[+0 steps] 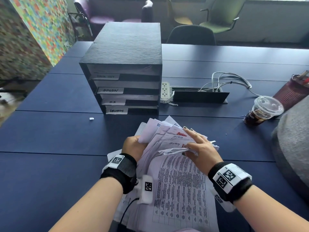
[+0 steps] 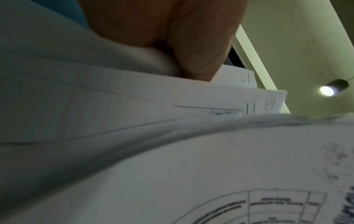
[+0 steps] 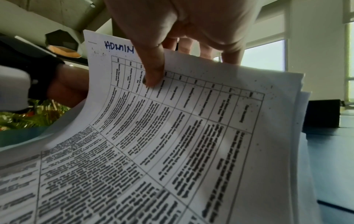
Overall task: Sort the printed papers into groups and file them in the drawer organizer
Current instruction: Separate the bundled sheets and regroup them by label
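Note:
A thick stack of printed papers [image 1: 177, 181] with tables is held above the near table edge, its top sheets fanned out and marked SECURITY and ADMIN by hand. My left hand [image 1: 133, 146] grips the fanned sheets at their left edge. My right hand [image 1: 199, 146] pinches a lifted bundle of sheets, thumb under and fingers laid flat on top. In the right wrist view the thumb [image 3: 153, 72] presses a sheet [image 3: 191, 121] labelled ADMIN. The black drawer organizer [image 1: 123, 67] stands behind, its slots tagged ADMIN, H.R and SECURITY.
A plastic cup of iced dark drink [image 1: 262, 111] and a maroon tumbler [image 1: 294, 89] stand at the right. A power strip [image 1: 165, 92], cable tray [image 1: 199, 96] and white cables [image 1: 230, 81] lie beside the organizer. A grey cushion-like thing [image 1: 294, 148] is far right.

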The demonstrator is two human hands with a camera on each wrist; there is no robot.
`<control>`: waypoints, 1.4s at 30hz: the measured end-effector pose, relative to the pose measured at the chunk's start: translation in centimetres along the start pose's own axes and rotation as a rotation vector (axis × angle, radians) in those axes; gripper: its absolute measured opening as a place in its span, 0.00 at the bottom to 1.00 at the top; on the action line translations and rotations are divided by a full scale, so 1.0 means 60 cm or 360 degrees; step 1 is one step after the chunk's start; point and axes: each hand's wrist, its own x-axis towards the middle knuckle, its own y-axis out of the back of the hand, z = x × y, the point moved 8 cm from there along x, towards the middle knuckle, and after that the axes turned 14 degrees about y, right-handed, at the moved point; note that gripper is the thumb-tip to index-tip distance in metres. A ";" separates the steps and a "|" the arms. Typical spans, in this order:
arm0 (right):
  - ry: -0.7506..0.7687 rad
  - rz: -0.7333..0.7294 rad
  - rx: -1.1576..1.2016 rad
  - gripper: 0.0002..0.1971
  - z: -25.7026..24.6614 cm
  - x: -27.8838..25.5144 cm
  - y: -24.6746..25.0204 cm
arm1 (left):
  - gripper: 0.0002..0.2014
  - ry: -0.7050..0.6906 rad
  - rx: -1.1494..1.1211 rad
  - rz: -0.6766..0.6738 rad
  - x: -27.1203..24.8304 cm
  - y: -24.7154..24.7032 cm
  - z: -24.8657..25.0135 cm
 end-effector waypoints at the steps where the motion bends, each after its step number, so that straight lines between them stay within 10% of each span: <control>1: 0.0050 0.0002 -0.0020 0.05 -0.004 0.000 -0.001 | 0.16 -0.0004 -0.0018 0.0003 -0.001 0.001 0.000; 15: 0.0100 -0.0088 0.0021 0.06 -0.029 0.005 -0.009 | 0.15 -0.0152 0.0428 -0.0128 -0.015 -0.031 0.016; 33: 0.0154 -0.0035 0.0063 0.04 -0.052 0.021 0.010 | 0.22 -0.0081 -0.0073 0.0013 -0.042 -0.003 0.025; 37: 0.0184 -0.0061 0.0041 0.09 -0.050 0.021 0.005 | 0.04 0.0028 -0.0209 -0.0040 -0.036 0.005 0.018; 42: 0.0085 -0.0151 -0.0060 0.09 -0.040 0.039 0.021 | 0.07 -0.0095 -0.0266 -0.0060 -0.059 0.016 0.044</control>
